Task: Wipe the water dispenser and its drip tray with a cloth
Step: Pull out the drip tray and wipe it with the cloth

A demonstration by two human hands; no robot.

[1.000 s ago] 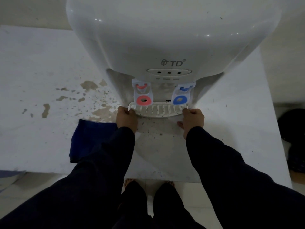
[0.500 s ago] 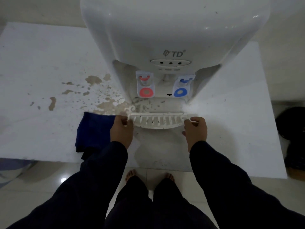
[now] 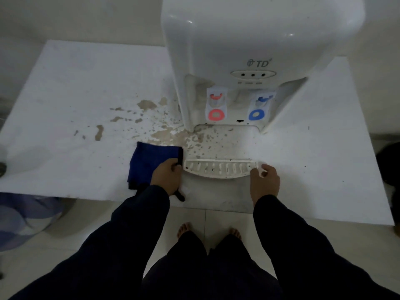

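Note:
A white water dispenser (image 3: 249,37) stands at the back of a white counter (image 3: 71,87), with a red tap (image 3: 216,105) and a blue tap (image 3: 258,106). The white slotted drip tray (image 3: 218,168) lies on the counter, pulled well out from the dispenser's base. My right hand (image 3: 264,180) grips the tray's right end. My left hand (image 3: 167,177) rests on a dark blue cloth (image 3: 149,161) just left of the tray, fingers closed on its right edge.
Brown stains and splashes (image 3: 160,128) cover the counter left of and under the dispenser. The counter's front edge runs just below my hands. My bare feet (image 3: 207,231) stand on a tiled floor. A bluish object (image 3: 23,217) sits at lower left, a dark one (image 3: 389,163) at right.
Both hands pulled the drip tray out of the dispenser toward the counter's front. My left hand then left the tray and moved onto the blue cloth.

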